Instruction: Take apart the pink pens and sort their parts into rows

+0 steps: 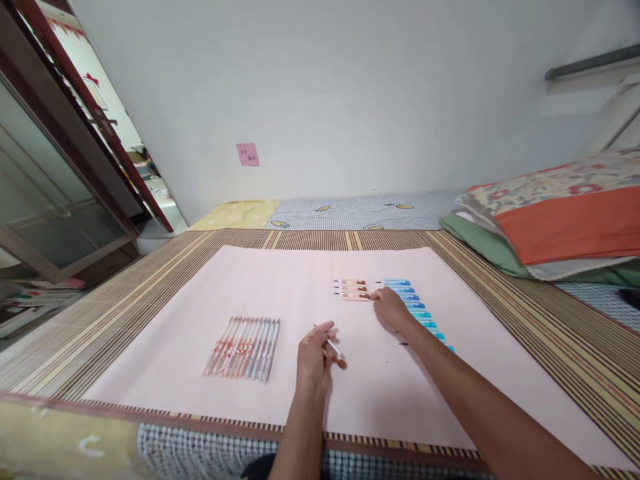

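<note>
My left hand [314, 353] is closed around a few slim pens [334, 348], one white and one with a brown end, above the pink sheet [175, 347]. Farther right, the fingertips of my right hand [390, 308] pinch the brown end of a peach pen [355, 299] lying on the sheet. That pen is the lowest in a short stack of peach-and-brown pens [353, 288]. Beside and partly behind my right hand and forearm runs a column of blue and teal pens [414, 305]. A row of patterned, clear-bodied pens [243, 349] lies at the left.
The sheet rests on a striped mat [125, 327]. Folded bedding [565, 220] is piled at the right. Behind stands a white wall [350, 100] with a pink note [247, 155]. A glass-panelled door [60, 200] is at the left.
</note>
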The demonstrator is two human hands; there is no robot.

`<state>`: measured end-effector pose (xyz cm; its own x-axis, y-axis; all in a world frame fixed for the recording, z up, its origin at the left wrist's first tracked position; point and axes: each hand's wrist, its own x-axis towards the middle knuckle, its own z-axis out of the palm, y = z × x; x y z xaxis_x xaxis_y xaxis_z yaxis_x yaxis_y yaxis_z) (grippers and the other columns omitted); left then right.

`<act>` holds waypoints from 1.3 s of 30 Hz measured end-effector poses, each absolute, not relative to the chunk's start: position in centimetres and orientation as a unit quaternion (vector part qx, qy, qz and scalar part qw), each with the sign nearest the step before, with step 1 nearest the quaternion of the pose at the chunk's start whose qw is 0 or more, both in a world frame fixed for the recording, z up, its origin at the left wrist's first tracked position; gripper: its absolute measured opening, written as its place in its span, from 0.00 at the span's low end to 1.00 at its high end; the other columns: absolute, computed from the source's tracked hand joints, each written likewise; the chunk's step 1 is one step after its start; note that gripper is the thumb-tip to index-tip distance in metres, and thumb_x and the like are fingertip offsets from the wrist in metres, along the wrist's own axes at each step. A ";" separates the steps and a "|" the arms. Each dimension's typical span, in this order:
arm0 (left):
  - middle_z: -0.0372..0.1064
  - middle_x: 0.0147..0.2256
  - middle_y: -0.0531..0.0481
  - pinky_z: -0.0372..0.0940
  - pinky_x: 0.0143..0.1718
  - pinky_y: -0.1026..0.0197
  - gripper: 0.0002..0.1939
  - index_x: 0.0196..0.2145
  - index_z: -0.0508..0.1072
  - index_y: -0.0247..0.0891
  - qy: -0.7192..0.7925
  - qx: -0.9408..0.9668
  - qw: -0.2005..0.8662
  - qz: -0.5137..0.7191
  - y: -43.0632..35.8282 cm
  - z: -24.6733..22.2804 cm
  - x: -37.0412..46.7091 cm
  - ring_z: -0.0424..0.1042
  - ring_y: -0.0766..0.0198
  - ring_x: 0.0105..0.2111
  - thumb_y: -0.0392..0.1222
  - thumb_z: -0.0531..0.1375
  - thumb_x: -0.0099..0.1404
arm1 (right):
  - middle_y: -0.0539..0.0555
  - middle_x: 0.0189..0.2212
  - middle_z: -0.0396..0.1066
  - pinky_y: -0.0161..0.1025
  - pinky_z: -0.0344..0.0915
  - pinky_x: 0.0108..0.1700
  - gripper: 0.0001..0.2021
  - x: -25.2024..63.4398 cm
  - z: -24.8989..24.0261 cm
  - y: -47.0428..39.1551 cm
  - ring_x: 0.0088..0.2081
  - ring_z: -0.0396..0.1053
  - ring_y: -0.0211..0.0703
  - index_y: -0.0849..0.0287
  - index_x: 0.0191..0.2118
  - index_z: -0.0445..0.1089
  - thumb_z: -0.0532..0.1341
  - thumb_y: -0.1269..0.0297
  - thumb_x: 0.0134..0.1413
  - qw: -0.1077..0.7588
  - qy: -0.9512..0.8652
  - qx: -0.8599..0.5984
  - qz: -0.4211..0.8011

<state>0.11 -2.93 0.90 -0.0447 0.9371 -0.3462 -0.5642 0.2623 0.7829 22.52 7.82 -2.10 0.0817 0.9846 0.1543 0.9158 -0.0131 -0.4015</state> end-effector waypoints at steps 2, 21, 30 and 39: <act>0.66 0.25 0.56 0.66 0.14 0.58 0.19 0.37 0.80 0.31 0.446 0.212 0.658 0.568 -2.9 0.9 0.1 0.50 0.75 0.12 0.40 0.65 0.45 | 0.55 0.32 0.79 0.36 0.64 0.44 0.18 22.5 -2.1 7.8 0.42 0.74 0.46 0.57 0.35 0.82 0.56 0.78 0.46 0.208 -0.676 -0.701 0.092; 0.70 0.26 0.53 0.66 0.14 0.57 0.20 0.41 0.78 0.31 0.442 0.204 0.664 0.568 -2.8 0.4 0.1 0.56 0.72 0.12 0.38 0.65 0.47 | 0.56 0.36 0.76 0.36 0.61 0.43 0.13 21.4 -0.2 6.0 0.41 0.70 0.44 0.59 0.34 0.77 0.54 0.73 0.52 0.280 -0.652 -0.695 0.112; 0.77 0.28 0.47 0.65 0.16 0.61 0.16 0.37 0.76 0.33 0.423 0.230 0.666 0.570 -2.7 -0.3 0.3 0.55 0.74 0.13 0.41 0.68 0.49 | 0.47 0.21 0.69 0.35 0.56 0.28 0.06 15.4 2.4 -1.6 0.24 0.62 0.37 0.59 0.29 0.74 0.60 0.64 0.48 0.315 -0.636 -0.511 0.486; 0.56 0.12 0.60 0.64 0.16 0.62 0.18 0.37 0.80 0.30 0.431 0.243 0.665 0.559 -2.9 -0.1 0.4 0.53 0.71 0.13 0.40 0.67 0.47 | 0.49 0.26 0.71 0.37 0.58 0.34 0.05 15.3 0.7 -2.2 0.30 0.66 0.40 0.58 0.25 0.71 0.60 0.69 0.49 0.329 -0.678 -0.543 0.370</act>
